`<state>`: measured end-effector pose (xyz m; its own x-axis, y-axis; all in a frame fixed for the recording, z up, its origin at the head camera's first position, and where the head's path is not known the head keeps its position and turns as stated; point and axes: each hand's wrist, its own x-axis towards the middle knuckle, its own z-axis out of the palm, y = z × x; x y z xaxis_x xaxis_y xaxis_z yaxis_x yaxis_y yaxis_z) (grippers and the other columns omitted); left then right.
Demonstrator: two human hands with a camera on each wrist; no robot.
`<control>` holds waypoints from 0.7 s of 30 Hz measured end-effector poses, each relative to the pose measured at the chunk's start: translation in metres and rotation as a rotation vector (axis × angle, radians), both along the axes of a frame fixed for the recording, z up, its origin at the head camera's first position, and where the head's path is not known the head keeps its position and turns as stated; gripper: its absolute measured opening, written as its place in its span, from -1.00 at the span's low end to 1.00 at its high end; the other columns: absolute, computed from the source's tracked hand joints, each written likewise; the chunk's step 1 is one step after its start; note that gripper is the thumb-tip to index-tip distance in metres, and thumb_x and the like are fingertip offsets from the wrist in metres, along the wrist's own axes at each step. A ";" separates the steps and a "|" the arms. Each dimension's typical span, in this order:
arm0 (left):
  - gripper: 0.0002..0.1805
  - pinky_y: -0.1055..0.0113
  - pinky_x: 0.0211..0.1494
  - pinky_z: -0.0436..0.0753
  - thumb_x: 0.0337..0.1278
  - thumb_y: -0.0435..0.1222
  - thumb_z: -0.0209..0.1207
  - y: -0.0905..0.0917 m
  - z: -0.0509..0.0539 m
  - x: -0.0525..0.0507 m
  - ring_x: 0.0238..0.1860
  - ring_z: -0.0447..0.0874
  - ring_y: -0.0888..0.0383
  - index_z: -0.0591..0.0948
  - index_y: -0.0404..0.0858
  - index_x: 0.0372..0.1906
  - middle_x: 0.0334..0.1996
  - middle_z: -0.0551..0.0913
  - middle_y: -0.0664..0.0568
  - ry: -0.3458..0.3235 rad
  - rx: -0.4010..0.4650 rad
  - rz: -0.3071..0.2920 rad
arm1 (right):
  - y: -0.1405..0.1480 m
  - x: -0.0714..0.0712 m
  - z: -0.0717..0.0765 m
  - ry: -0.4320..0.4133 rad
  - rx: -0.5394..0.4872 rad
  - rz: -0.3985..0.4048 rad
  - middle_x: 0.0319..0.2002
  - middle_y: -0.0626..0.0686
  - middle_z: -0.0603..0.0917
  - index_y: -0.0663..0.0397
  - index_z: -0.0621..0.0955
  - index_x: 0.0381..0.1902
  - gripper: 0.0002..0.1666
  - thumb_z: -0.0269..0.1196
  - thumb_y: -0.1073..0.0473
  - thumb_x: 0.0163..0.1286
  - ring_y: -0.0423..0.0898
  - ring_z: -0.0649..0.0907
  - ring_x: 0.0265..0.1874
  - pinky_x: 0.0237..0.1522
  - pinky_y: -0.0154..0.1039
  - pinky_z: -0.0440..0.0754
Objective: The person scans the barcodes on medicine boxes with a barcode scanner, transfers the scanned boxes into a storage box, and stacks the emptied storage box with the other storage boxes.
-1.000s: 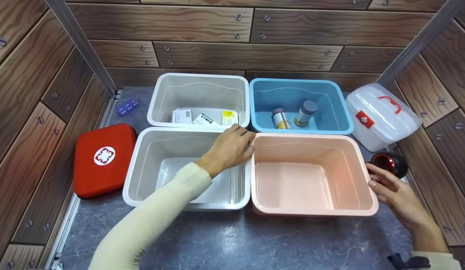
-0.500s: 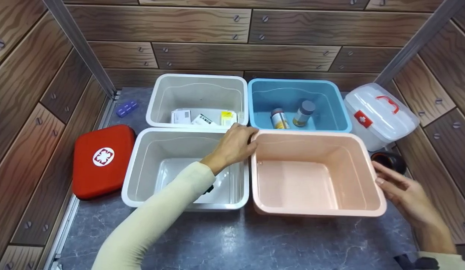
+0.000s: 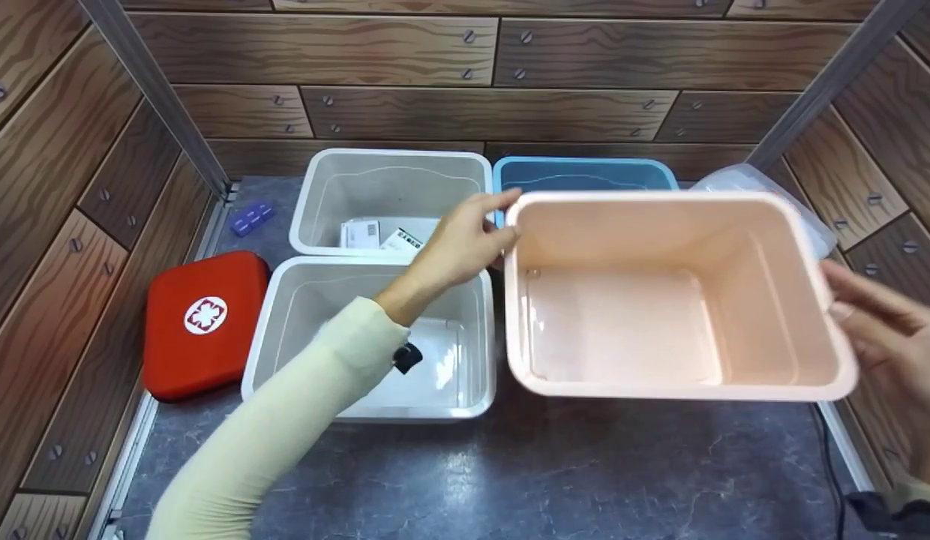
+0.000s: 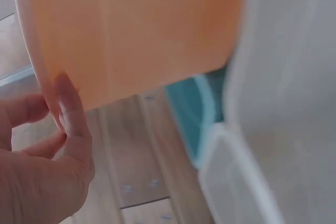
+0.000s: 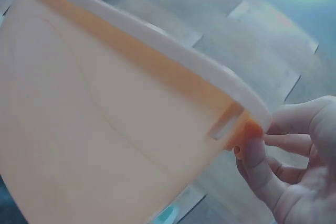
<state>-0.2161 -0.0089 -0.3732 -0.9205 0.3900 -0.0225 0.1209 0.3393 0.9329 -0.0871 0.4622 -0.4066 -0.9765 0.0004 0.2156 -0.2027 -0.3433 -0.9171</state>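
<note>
A pink plastic bin (image 3: 682, 388) hangs raised above the grey floor, held between both hands. My left hand (image 3: 465, 236) grips its left rim near the far corner. In the left wrist view, the thumb and fingers of the left hand (image 4: 58, 145) pinch the edge of the bin (image 4: 136, 30). On the opposite side, my right hand (image 3: 896, 337) holds the right rim, partly cut off by the frame edge. The right wrist view has the right hand (image 5: 294, 166) pinching the rim at a corner of the bin (image 5: 94, 119). Nothing lies inside it.
A grey bin (image 3: 405, 412) stands front left; behind it, another grey bin (image 3: 397, 154) holds small boxes. The pink bin covers most of a blue bin (image 3: 585, 171) and a clear box (image 3: 810, 225). A red case (image 3: 225, 360) and a purple pill organizer (image 3: 251, 219) lie left.
Both hands have lifted the pink bin off the floor and shifted it right. It now hides the bottles in the blue bin and much of the clear box.
</note>
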 end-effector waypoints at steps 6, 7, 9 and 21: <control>-0.35 0.25 -0.18 0.88 0.55 -0.43 0.17 -0.018 0.052 -0.004 -0.25 0.79 0.11 0.38 -0.26 0.66 0.47 0.59 -0.12 -0.007 0.136 -0.007 | -0.010 -0.010 0.034 0.070 -0.038 0.037 -0.02 0.31 0.84 0.48 0.49 0.48 -0.39 -0.16 0.69 0.60 0.01 0.90 -0.15 -0.22 -0.23 0.86; -0.35 0.26 -0.19 0.88 0.54 -0.43 0.17 -0.024 0.059 -0.006 -0.26 0.80 0.12 0.39 -0.27 0.65 0.45 0.61 -0.12 -0.008 0.142 -0.001 | -0.016 -0.011 0.038 0.068 -0.034 0.031 -0.01 0.31 0.84 0.48 0.50 0.47 -0.40 -0.14 0.69 0.59 0.01 0.90 -0.15 -0.23 -0.24 0.86; -0.35 0.27 -0.19 0.88 0.52 -0.43 0.18 -0.038 0.070 -0.010 -0.28 0.81 0.14 0.41 -0.28 0.64 0.40 0.67 -0.15 -0.001 0.135 0.023 | -0.033 -0.016 0.044 0.049 -0.035 0.028 0.02 0.30 0.84 0.48 0.51 0.47 -0.41 -0.11 0.69 0.59 0.00 0.89 -0.13 -0.23 -0.26 0.86; -0.44 0.46 -0.11 0.79 0.58 -0.28 0.20 -0.155 0.101 -0.007 -0.12 0.76 0.28 0.53 -0.17 0.58 0.25 0.73 -0.15 0.039 -0.124 0.229 | -0.163 -0.040 0.063 -0.175 0.145 0.041 -0.03 0.10 0.83 0.18 0.60 0.49 -0.42 0.15 0.54 0.59 -0.09 0.84 -0.08 -0.12 -0.20 0.88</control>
<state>-0.2233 -0.1635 -0.2720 -0.9857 0.1675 -0.0204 0.0623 0.4738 0.8784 -0.1274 0.2988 -0.3433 -0.9976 -0.0583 0.0379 -0.0249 -0.2104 -0.9773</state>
